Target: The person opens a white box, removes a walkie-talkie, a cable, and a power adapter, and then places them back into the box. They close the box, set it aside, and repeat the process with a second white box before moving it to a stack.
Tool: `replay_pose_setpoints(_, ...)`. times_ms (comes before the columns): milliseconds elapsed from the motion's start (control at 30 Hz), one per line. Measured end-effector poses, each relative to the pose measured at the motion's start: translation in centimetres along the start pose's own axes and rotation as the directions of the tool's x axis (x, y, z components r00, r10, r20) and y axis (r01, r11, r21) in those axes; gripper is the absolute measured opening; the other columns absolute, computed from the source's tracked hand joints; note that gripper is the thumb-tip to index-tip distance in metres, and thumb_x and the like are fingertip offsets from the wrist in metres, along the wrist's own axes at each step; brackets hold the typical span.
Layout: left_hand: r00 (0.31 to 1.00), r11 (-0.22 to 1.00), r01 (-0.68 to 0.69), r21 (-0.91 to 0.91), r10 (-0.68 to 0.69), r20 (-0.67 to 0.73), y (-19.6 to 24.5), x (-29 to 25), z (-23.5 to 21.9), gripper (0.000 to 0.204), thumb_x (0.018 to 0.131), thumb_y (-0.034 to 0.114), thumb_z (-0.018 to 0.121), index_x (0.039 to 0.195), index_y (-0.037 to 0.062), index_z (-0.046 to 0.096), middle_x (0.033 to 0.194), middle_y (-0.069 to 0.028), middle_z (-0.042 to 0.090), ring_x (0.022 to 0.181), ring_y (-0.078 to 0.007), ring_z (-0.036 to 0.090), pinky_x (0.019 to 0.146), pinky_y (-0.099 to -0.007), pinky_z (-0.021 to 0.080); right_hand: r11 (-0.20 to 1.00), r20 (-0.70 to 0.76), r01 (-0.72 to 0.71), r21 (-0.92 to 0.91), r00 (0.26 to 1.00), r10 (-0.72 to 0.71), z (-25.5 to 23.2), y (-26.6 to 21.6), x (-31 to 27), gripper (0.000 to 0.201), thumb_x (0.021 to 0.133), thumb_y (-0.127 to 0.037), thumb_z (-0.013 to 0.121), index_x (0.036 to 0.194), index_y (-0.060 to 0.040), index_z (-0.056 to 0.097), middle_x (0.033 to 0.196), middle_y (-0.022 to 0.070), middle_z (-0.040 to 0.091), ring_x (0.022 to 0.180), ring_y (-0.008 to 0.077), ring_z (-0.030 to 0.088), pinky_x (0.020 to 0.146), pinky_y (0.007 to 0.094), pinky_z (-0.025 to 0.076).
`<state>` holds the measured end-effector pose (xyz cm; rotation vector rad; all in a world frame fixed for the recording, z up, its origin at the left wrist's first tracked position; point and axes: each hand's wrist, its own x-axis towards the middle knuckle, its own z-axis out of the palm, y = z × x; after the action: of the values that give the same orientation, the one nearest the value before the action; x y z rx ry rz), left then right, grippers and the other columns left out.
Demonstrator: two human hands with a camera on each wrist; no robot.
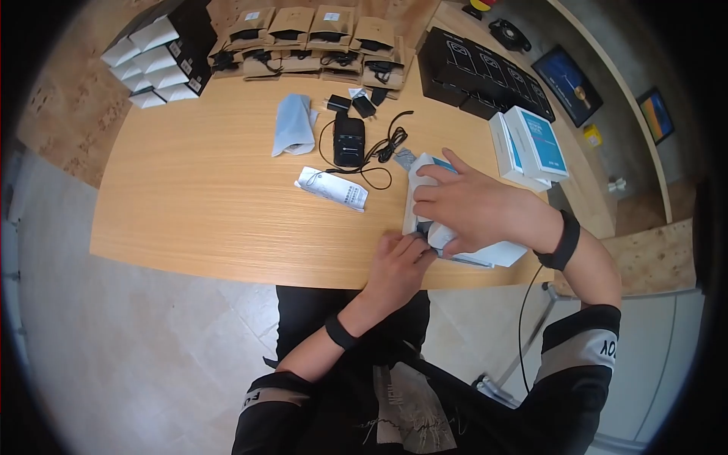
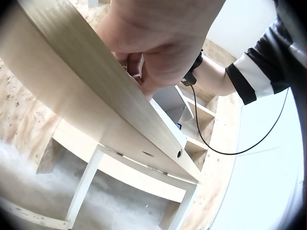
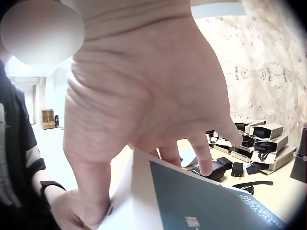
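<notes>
A white-and-blue cardboard box (image 1: 500,254) lies near the front edge of the wooden table, partly hidden by my right hand (image 1: 478,208). That hand spans the box from above and grips it, thumb on one side and fingers across the other. In the right wrist view, the blue printed face of the box (image 3: 192,201) tilts up beneath the palm. My left hand (image 1: 398,269) is at the box's near left end, its curled fingers and thumb gripping there. What lies inside the left fingers is hidden. Grey inner card (image 2: 170,103) shows beyond the left hand in the left wrist view.
Left of the box lie a black handheld device (image 1: 349,140), coiled cable (image 1: 390,144), black plug adapters (image 1: 362,105), a pale pouch (image 1: 293,125) and a printed white packet (image 1: 334,189). White-and-blue boxes (image 1: 535,144), open brown cartons (image 1: 330,26) and black boxes (image 1: 485,72) stand farther back.
</notes>
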<state>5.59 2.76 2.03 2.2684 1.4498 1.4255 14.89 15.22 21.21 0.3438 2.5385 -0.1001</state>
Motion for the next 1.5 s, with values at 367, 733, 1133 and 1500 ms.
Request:
replay_pose_setpoints(367,0.999,1.0,0.006,-0.009,-0.007,-0.039,-0.1,-0.3,0.1,0.014,0.082,0.009,0.062,0.095,0.0082,0.067,0.099,-0.0023,0.058,0.11,-0.0172,0.057,0.089,-0.0386,0.038,0.989,-0.057,0.01,0.151,0.998,-0.002,-1.4,1.7,-1.1,0.053,0.071,-0.027,0.087,0.117,-0.0073,0.069,0.127,0.0083,0.061,0.142,0.0363,0.038,0.119,0.0588,0.03)
replay_pose_setpoints(733,0.999,0.999,0.033,-0.006,-0.033,-0.022,0.0,-0.2,-0.2,0.014,0.081,0.009,0.065,0.094,0.0116,0.069,0.098,0.0009,0.06,0.105,-0.0144,0.059,0.086,-0.0365,0.038,0.89,0.001,0.062,0.451,0.998,-0.07,-3.6,6.2,-1.6,0.063,0.06,-0.016,0.094,0.117,-0.0091,0.069,0.133,0.0116,0.06,0.137,0.0387,0.045,0.114,0.0443,0.038)
replay_pose_setpoints(1133,1.0,0.998,0.025,-0.051,-0.026,-0.016,-0.3,-0.2,0.0,0.019,0.081,0.006,0.063,0.099,0.0082,0.066,0.102,-0.002,0.059,0.112,-0.0177,0.058,0.087,-0.038,0.037,0.776,0.158,-0.061,0.628,0.986,-0.05,-6.0,11.5,-1.3,0.054,0.063,-0.012,0.094,0.115,-0.0107,0.075,0.138,0.014,0.062,0.126,0.0279,0.06,0.103,0.0341,0.046)
replay_pose_setpoints(1500,0.998,0.998,0.054,-0.045,-0.055,-0.022,-0.3,0.0,-0.2,0.019,0.079,0.003,0.068,0.095,0.0126,0.069,0.101,-0.0008,0.063,0.107,-0.0172,0.064,0.087,-0.0367,0.039,0.833,-0.053,0.078,0.547,0.997,-0.059,-2.6,7.7,-1.7,0.055,0.072,-0.025,0.089,0.118,-0.0028,0.069,0.129,0.0133,0.065,0.119,0.0292,0.061,0.101,0.0329,0.047)
